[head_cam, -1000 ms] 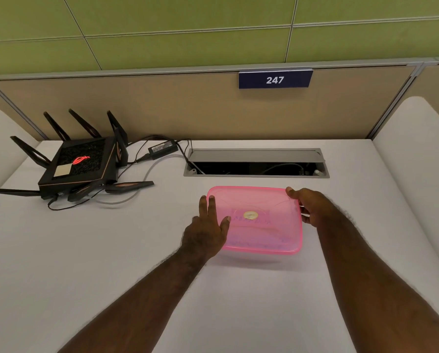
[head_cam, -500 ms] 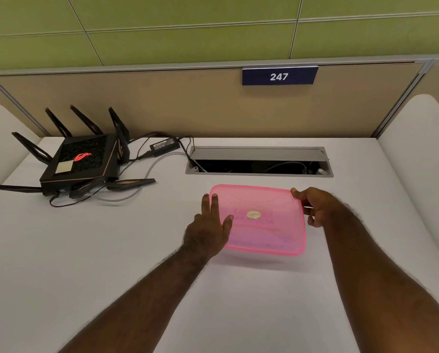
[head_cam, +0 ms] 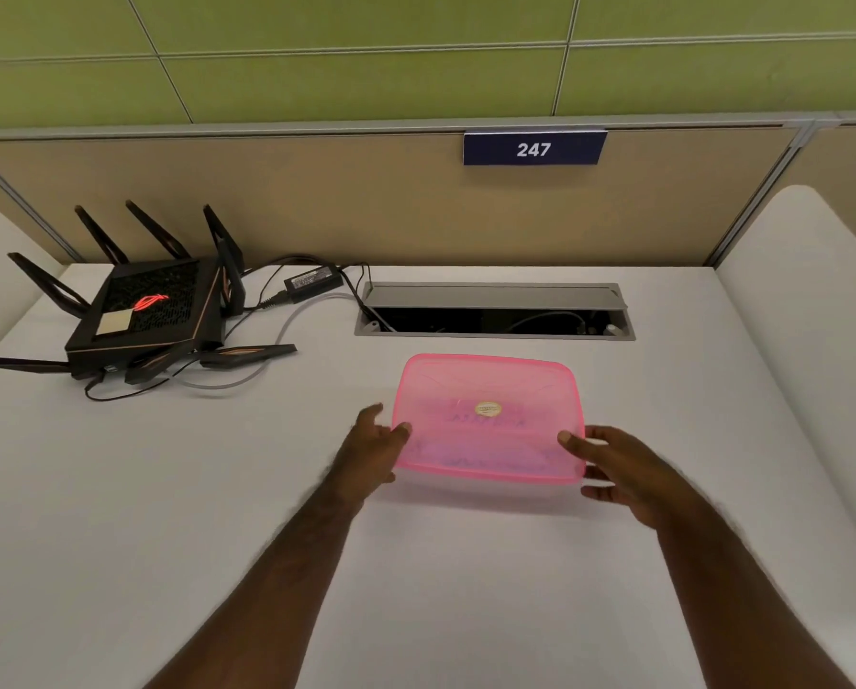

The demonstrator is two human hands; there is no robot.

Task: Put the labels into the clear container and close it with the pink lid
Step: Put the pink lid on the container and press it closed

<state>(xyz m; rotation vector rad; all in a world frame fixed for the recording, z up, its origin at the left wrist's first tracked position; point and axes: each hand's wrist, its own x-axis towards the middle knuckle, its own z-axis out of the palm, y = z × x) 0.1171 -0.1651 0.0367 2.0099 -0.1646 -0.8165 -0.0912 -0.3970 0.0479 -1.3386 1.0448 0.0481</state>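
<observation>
The pink lid (head_cam: 485, 390) lies flat on top of the clear container (head_cam: 485, 489), whose pale wall shows just below the lid's near edge. A small gold sticker sits at the lid's middle. Dim purple shapes, probably the labels (head_cam: 480, 447), show through the lid. My left hand (head_cam: 373, 452) is at the lid's near left edge, thumb touching it and fingers spread. My right hand (head_cam: 609, 464) holds the near right corner, thumb on top and fingers down the side.
A black router (head_cam: 142, 315) with several antennas, a power brick (head_cam: 314, 281) and cables sit at the back left. An open cable slot (head_cam: 495, 313) lies just behind the container. A beige partition with a "247" plate (head_cam: 534, 149) closes the desk's far side.
My right hand slid from the lid's far right corner to its near right corner. My left hand came off the lid's top and shifted to its near left edge.
</observation>
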